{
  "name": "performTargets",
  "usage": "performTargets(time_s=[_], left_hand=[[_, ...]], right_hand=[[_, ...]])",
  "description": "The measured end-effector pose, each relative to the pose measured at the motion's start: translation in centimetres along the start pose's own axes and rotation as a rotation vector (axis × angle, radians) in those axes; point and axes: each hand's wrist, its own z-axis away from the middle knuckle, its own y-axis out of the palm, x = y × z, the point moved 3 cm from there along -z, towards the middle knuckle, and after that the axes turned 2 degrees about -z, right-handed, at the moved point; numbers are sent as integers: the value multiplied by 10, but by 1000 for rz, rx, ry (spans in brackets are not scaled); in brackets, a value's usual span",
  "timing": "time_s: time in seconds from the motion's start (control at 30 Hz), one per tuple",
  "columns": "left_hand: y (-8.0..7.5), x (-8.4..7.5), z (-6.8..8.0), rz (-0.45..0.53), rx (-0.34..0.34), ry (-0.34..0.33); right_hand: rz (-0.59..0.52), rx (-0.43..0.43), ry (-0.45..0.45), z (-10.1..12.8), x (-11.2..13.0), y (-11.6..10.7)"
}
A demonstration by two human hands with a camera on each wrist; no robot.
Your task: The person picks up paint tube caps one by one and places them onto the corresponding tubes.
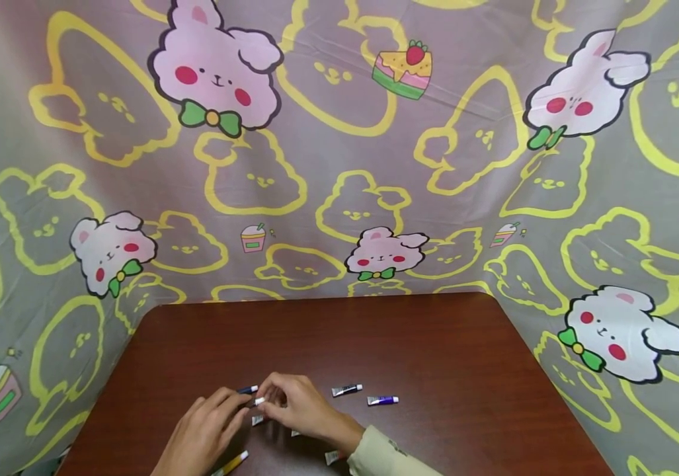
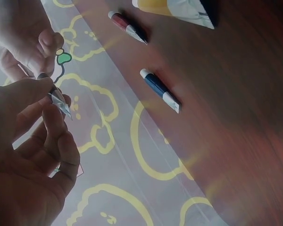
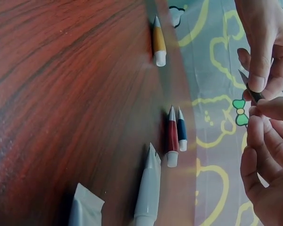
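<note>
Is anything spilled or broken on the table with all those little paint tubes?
No spill or damage shows. The small tubes lie scattered, each at its own angle, such as the dark tube and the purple tube. Their caps are on. Both hands, the left hand and the right hand, pinch one held tube above the table.

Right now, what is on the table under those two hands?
Small paint tubes: a yellow one by the left hand, others half hidden beneath the right hand. Both hands pinch one tube. How many lie covered cannot be seen.
</note>
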Motion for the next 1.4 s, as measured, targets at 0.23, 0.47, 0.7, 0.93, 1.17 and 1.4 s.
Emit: performTargets(time_s=[0.23, 0.47, 0.7, 0.93, 1.17, 1.4], left_hand=[[-2, -2, -1, 7, 30, -26], [0, -3, 0, 19, -52, 29], [3, 0, 3, 44, -136, 102], [3, 1, 4, 47, -163, 133], [3, 0, 3, 59, -142, 110], [5, 1, 2, 47, -180, 157]], right_hand=[[-7, -15, 31, 0, -2, 1], [65, -56, 36, 1, -5, 2], [87, -76, 43, 3, -5, 2], [7, -28, -1, 4, -2, -3], [10, -22, -46, 6, -2, -3], [9, -66, 12, 6, -5, -2]])
